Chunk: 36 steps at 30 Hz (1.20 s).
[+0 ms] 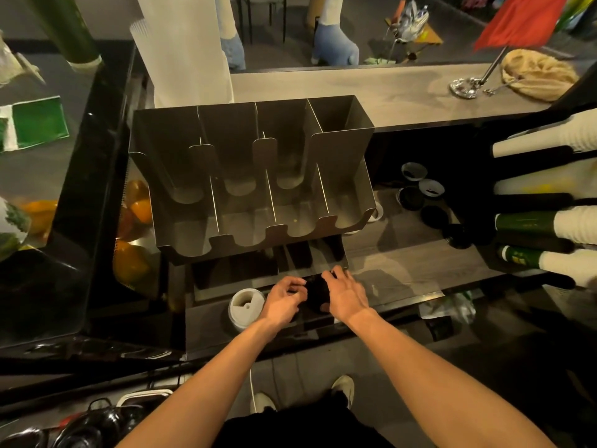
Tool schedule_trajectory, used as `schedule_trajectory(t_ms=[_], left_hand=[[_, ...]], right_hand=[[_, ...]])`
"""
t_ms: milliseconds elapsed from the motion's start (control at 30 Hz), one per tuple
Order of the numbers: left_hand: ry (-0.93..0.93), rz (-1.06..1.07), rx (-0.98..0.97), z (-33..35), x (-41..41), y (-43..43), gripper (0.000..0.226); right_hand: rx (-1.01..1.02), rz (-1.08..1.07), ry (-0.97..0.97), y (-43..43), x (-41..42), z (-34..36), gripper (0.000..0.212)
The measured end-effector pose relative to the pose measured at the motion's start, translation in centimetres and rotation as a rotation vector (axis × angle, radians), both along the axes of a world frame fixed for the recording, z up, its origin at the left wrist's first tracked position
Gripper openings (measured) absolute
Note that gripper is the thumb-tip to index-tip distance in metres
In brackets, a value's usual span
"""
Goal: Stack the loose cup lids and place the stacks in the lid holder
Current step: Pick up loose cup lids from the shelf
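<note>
Two hands meet at the near edge of the counter (pixel 403 266), both closed round a small stack of black lids (pixel 318 294). The left hand (pixel 284 302) has its fingers curled in tight and pinches the stack's left side. The right hand (pixel 347 294) drapes over the top and right side, fingers bent down the far edge and the thumb tucked against the near side. The stack is so dark that I cannot tell how many lids are in it.

Just beside the left hand, also on the near edge, stands a stack of white lids (pixel 245 307), touching neither hand.

Directly beyond the hands rises the metal lid holder (pixel 258 176), two tiers of four slots each, with scalloped front walls; every slot I can see into shows bare metal.

Toward the right edge of the counter, well apart from the hands, several loose lids (pixel 410 198) lie scattered, some black and some pale-rimmed, a few touching one another. Past them, long sleeves of stacked cups (pixel 549 221) lie on their sides along the right edge.

At the far right corner a chrome flag stand (pixel 465 87) sits near a crumpled beige cloth bag (pixel 536 76).
</note>
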<state>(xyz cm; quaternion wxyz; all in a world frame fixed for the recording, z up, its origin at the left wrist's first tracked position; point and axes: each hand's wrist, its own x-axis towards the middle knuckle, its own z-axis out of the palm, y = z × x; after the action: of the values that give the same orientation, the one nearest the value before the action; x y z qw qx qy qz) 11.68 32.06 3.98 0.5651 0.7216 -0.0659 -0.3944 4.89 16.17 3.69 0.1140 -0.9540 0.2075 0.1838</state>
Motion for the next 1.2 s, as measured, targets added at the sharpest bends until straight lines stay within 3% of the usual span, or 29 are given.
schedule_trajectory(t_ms=[400,600,667,800,933,1200], left_hand=[[-0.016,0.017,0.011,-0.1,0.7,-0.6,0.023],[-0.044,0.044,0.022,-0.1,0.4,-3.3,0.019],[-0.071,0.064,0.034,-0.1,0.3,-4.7,0.017],[-0.116,0.107,0.023,0.1,-0.1,-8.9,0.015],[-0.126,0.137,0.036,0.5,-1.3,-15.0,0.014],[-0.178,0.166,0.147,0.5,-1.1,-26.6,0.029]], right_hand=[[0.049,-0.020,-0.165,0.4,-0.9,-1.0,0.069],[0.166,-0.047,-0.131,-1.0,-0.8,-0.8,0.087],[0.143,-0.026,-0.221,-2.1,-1.0,-0.8,0.077],[0.160,-0.038,-0.306,-6.6,-1.2,-0.6,0.050],[0.296,-0.251,-0.368,-13.2,-1.0,0.0,0.037],[0.486,-0.378,-0.330,-26.4,-0.2,1.4,0.040]])
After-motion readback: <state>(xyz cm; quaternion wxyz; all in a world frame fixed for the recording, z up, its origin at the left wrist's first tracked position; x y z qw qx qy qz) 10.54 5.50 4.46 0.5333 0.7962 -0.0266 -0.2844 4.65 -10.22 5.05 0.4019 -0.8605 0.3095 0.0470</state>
